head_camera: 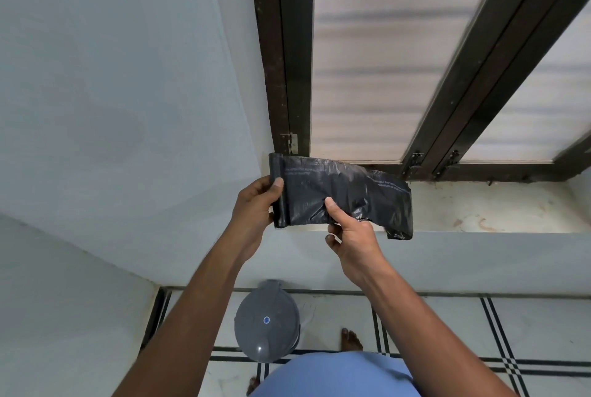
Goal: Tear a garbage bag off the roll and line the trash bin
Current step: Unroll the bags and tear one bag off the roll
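Observation:
A black garbage bag roll [279, 192] stands upright in my left hand [256, 208], thumb pressed on its front. From it a length of black garbage bag [361, 185] stretches out to the right, its far end drooping over the window ledge. My right hand [350, 233] pinches the lower edge of that unrolled bag, thumb on top. Both are held at chest height. Down on the floor below my arms stands the grey trash bin [267, 323] with its round lid closed.
A dark-framed window [447, 77] with frosted panes sits above a stained ledge [479, 211]. A pale wall corner [112, 108] lies to the left. The tiled floor [447, 326] has black stripes; my bare feet [350, 339] stand beside the bin.

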`<state>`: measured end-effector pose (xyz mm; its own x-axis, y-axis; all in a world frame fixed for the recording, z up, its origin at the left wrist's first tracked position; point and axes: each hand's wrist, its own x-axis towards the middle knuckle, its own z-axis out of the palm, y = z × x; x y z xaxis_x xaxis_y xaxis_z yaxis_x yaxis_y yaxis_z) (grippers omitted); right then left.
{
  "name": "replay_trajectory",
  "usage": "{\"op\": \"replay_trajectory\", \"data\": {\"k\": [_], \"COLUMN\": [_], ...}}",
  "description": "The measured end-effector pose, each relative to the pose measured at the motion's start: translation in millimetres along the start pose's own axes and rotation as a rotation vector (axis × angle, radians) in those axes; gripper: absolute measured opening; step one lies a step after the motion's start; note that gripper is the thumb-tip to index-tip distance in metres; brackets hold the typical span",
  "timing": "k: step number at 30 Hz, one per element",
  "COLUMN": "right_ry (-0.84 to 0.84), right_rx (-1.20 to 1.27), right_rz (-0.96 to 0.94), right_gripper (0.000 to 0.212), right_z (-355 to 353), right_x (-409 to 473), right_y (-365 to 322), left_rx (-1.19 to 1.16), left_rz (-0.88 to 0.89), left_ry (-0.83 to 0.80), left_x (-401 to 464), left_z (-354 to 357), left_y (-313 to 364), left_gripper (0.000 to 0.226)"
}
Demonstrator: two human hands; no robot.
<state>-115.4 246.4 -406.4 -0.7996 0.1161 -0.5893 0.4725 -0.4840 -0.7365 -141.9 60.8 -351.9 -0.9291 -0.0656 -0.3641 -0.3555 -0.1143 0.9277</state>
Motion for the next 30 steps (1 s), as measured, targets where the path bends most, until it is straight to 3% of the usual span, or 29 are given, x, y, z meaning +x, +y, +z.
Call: {"op": "replay_trajectory", "data": {"k": [5,13,23,30], "right_ry": [0.011,0.045,-0.227,-0.136], "right_rx": [0.008,0.021,-0.106,-0.094], "right_rz": [-0.007,-0.046,0.075,-0.009], "right_gripper": [0.020,0.022,0.039,0.032], "right_z": [-6.8,-8.0,10.2,10.0], "right_x": [0.9,1.3,-23.3,-18.8], "right_y": [-4.2,-6.5,5.8,2.2], "left_rx": [-0.006,-0.009,-0.032,-0.032], "left_rz": [-0.009,-0.004,-0.008,-0.017], "left_ry": [0.010,-0.023,-0.061,-0.030], "left_x": [1.7,0.7,-1.6,-1.7], "left_z": [-6.1,-8.6,0.7,-2.9], "left_y": [-2.2,-4.2,-3.3,-7.5], "left_gripper": [0.030,0.034,0.036,0.038]}}
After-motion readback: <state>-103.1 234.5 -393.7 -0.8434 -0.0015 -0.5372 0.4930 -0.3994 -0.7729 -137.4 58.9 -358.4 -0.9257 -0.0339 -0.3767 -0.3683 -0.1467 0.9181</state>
